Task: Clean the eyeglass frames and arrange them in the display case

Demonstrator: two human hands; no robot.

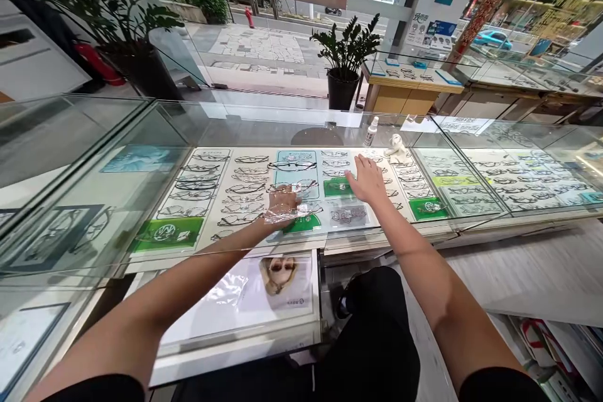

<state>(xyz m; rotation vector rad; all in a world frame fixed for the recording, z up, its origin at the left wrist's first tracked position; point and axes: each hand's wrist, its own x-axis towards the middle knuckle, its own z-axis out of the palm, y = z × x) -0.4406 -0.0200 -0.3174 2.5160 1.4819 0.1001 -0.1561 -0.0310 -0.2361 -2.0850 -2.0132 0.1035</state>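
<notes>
My left hand [281, 198] is at the middle of the glass display case [254, 132], its fingers curled behind a pair of thin-framed eyeglasses [306, 186]. Crinkled clear plastic [277, 216] shows around its wrist; how it is held is unclear. Just beyond are dark-framed eyeglasses [292, 166] over a light blue card [282, 177]. My right hand [368, 181] lies flat with fingers stretched out, apparently on the glass top, beside a green card [336, 187]. It holds nothing.
Rows of eyeglasses [245, 188] fill the case. A spray bottle [372, 130] and a small white figurine [397, 149] stand toward the back. Below the case, an open drawer [235, 333] holds a printed portrait [281, 276]. A potted plant [343, 85] stands beyond.
</notes>
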